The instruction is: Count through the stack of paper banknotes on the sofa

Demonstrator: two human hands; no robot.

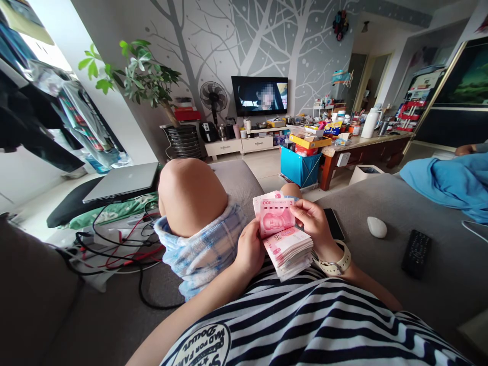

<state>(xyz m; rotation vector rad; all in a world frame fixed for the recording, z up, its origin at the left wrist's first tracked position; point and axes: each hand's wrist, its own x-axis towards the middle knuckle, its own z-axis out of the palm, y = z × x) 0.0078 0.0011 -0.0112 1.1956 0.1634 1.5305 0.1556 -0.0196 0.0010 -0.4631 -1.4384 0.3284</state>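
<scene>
A thick wad of pink 100 banknotes (292,251) is bent over in front of my striped shirt. My left hand (251,247) grips it at the left side, thumb pressed near the fold. With its fingers closed on the upper edge of one raised banknote (277,219), my right hand (311,223) holds that note up with its portrait side toward me. More note ends stick up behind it. A pale watch (335,264) is on my right wrist. Beyond that wrist, a dark phone (334,223) lies on the sofa, partly hidden.
On the grey sofa (366,203) to the right lie a white mouse (377,227), a black remote (417,253) and a blue cloth (450,178). Tangled cables (114,249) and a closed laptop (122,182) are at left. A cluttered table (362,145) stands ahead beside a blue bin (299,166).
</scene>
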